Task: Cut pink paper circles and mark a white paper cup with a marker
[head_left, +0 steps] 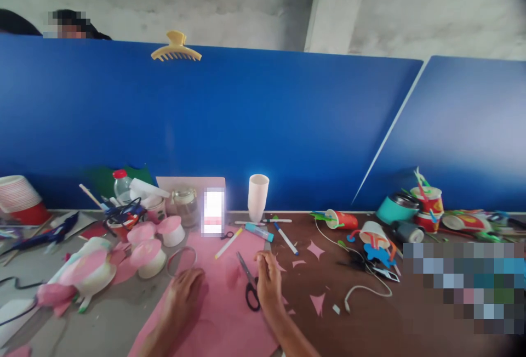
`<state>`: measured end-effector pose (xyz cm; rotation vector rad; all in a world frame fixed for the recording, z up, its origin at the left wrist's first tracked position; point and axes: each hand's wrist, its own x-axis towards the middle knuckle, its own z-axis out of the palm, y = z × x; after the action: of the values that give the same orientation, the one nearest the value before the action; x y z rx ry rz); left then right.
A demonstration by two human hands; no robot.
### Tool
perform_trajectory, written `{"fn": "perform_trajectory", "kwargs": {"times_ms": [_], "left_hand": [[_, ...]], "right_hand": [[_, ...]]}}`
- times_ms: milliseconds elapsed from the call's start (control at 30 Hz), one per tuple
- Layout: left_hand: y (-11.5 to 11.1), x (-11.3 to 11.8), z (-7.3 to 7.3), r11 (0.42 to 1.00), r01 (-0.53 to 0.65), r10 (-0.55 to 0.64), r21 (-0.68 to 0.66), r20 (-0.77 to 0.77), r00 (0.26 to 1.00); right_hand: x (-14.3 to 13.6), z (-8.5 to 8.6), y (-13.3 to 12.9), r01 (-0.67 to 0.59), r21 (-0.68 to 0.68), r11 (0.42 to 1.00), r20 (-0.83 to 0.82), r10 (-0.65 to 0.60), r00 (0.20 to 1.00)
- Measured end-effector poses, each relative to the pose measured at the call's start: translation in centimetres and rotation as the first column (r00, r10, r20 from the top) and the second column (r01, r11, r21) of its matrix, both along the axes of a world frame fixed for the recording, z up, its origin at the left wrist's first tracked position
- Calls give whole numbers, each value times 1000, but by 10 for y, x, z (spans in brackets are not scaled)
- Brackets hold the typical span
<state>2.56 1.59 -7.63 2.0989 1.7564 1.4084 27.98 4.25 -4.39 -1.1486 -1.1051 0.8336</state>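
A large pink sheet (230, 329) lies on the table in front of me. My left hand (187, 291) rests on its left side, fingers loosely bent and open, with nothing seen in them. Over the sheet's right edge is my right hand (269, 277); its fingers are loosely curled and I see nothing held. Close beside that hand lie dark-handled scissors (248, 283), blades pointing away from me. A small blurred pink piece (233, 276) shows between the hands. Beyond my left hand stands a clear-looking ring (183, 261).
A phone (213, 211) with a lit screen leans at the back near a white cup (258, 198). Markers (286, 238) lie before them. Pink-topped paper cups (148, 257) crowd the left; pink scraps (318, 303), a white cable (370, 288) and decorated cups (373, 233) lie right. A blue partition (246, 115) rises behind.
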Motion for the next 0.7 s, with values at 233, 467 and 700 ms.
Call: {"fn": "perform_trajectory", "kwargs": {"times_ms": [233, 467, 700], "left_hand": [[3, 7, 12, 1000, -9, 11, -23, 75, 997], [6, 9, 15, 996, -59, 65, -60, 93, 994], [13, 13, 9, 995, -86, 91, -59, 102, 991]], "right_hand": [[7, 16, -3, -3, 31, 1000, 94, 0, 996], [9, 16, 0, 95, 47, 994, 41, -97, 994], [22, 34, 16, 74, 189, 979, 344, -137, 929]]}}
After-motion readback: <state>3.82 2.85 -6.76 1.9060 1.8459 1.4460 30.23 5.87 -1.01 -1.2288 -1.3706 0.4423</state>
